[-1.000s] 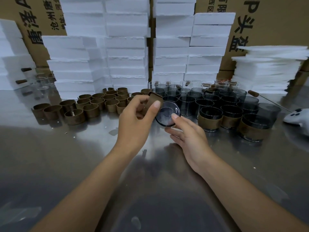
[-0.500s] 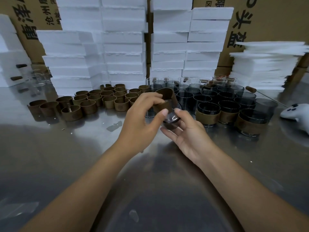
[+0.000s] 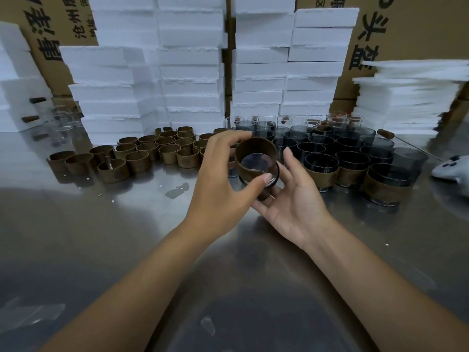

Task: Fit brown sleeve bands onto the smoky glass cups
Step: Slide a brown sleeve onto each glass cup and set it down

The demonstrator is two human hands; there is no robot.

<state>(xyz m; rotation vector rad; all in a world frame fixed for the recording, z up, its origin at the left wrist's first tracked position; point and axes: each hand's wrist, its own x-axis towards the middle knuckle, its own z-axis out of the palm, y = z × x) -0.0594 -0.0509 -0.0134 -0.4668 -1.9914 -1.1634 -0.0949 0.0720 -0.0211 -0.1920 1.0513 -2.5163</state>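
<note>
Print: the left carton (image 3: 50, 29) carries black Chinese characters turned sideways and cut by the frame edge; we make out 沧州. The right carton (image 3: 411, 34) reads 头盔. There are round stamps on some bands, too small to read.

Surface and room: the steel desk (image 3: 101, 237) is dull-bright and mirrors the stacks. White foam blocks (image 3: 190, 72) are stacked high along the back, with the cartons behind them. Thin foam sheets (image 3: 406, 97) are piled at far right. On the desk, loose bands (image 3: 137, 158) stand in a cluster at left and bare cups (image 3: 322, 146) are packed together right of centre. Banded cups (image 3: 351, 171) form their front row. A white controller (image 3: 454, 168) lies at the right edge.

Hands: they meet mid-frame above the desk. Our left hand (image 3: 223, 189) curls finger and thumb round the brown sleeve band (image 3: 256, 148). The band sits over the base end of the tilted smoky glass cup (image 3: 272, 180). Our right hand (image 3: 294, 199) is palm up and holds that cup from beneath. Its fingers run under the glass and its thumb is raised beside it.
</note>
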